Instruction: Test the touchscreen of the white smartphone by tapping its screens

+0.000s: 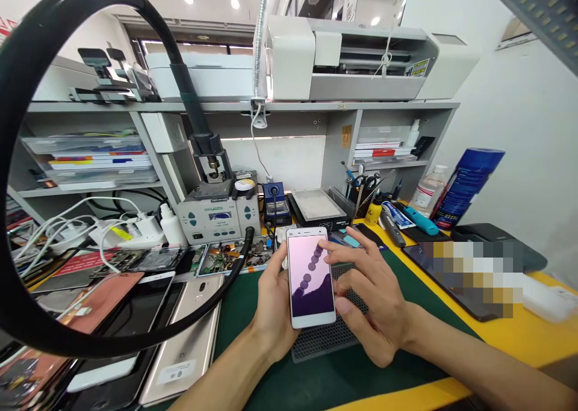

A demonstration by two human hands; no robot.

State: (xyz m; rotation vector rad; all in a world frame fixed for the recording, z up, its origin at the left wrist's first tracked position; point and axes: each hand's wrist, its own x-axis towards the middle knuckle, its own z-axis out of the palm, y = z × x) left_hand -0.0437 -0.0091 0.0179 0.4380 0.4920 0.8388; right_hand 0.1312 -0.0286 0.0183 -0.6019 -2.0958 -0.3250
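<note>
A white smartphone point(311, 278) with a lit pink and purple screen is held upright in the middle of the view. My left hand point(274, 309) wraps round its left edge, the thumb along the side and the other fingers hidden behind. My right hand point(372, 296) is at the phone's right side, fingers spread and bent. Its index fingertip touches or hovers at the upper right of the screen, where a trail of dark round spots shows. Beneath the phone, a grey perforated pad point(316, 346) lies on the green mat point(253, 378).
A thick black hose point(135, 342) loops across the left, from a grey soldering station point(217, 221). Several phones, including a gold one point(183, 345), lie left. A tray of circuit boards point(235, 256) sits behind. Tools, bottles and a dark tablet-like panel point(445, 272) are right.
</note>
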